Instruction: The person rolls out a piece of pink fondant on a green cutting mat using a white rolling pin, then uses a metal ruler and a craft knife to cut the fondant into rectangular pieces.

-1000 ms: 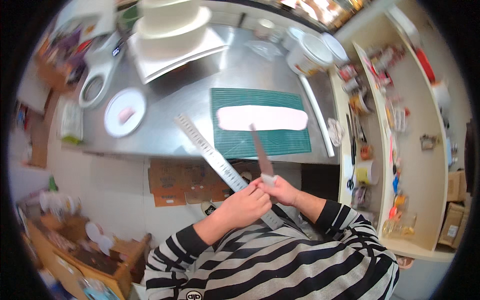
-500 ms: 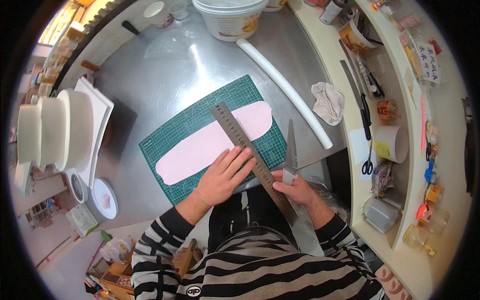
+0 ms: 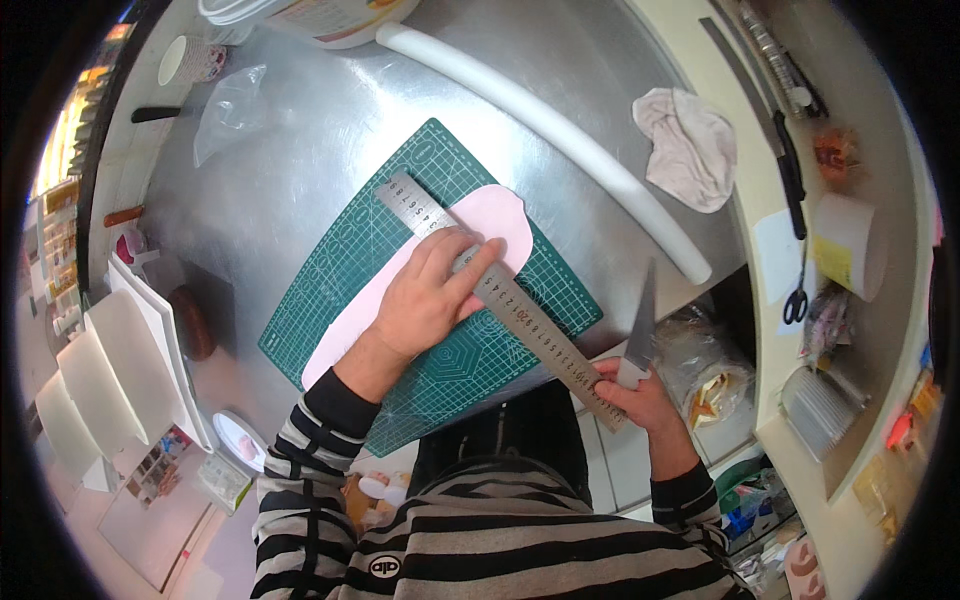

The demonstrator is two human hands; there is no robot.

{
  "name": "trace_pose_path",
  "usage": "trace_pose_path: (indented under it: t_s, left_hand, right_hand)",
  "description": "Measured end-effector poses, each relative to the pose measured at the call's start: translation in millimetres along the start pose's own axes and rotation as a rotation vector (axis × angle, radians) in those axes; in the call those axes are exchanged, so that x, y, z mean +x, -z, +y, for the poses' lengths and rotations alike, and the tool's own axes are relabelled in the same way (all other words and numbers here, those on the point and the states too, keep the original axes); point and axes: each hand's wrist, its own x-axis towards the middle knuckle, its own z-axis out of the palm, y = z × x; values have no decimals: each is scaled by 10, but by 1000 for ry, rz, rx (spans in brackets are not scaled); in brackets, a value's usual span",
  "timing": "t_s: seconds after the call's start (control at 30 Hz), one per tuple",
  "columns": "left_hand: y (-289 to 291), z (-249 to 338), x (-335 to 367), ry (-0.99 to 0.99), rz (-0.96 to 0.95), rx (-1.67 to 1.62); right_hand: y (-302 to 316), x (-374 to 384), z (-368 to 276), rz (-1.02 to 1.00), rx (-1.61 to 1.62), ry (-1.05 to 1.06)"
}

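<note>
A long strip of pink rolled sheet (image 3: 500, 222), perhaps fondant, lies across a green cutting mat (image 3: 335, 275). Over it slants a steel ruler (image 3: 535, 325), its far end on the mat and its near end past the table edge. My left hand (image 3: 425, 295) grips the ruler from above with bent fingers, hiding part of the pink sheet. By the ruler's near end, my right hand (image 3: 645, 398) is closed round the pale handle of a knife (image 3: 643, 325), blade pointing up and away. Its fingers also touch the ruler.
A white rolling pin (image 3: 550, 120) lies beyond the mat, beside a crumpled cloth (image 3: 688, 148). A tub (image 3: 335, 22) stands at the back. White tiered forms (image 3: 120, 365) are on the left. Along the right shelf lie scissors (image 3: 797, 300) and a long black-handled blade (image 3: 790, 185).
The ruler has shifted toward the far left over the sheet. My left hand has gone from lying flat to gripping it. My right hand still holds the knife; the view has moved closer.
</note>
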Motion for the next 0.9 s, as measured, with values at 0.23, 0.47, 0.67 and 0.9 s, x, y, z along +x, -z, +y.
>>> trace_pose_path:
  t_s: [0.23,0.47,0.67,0.9]
  left_hand:
    - [1,-98,1,-42,81,22]
    - [-88,-155,53,-42,36,10]
    - [-92,-148,85,-64,26,29]
    - [-108,-156,49,-56,6,36]
  right_hand:
    - [-30,74,213,-5,-20,110]
    - [22,115,151,24,-7,60]
    - [40,129,167,32,-57,84]
    - [19,109,228,85,-10,96]
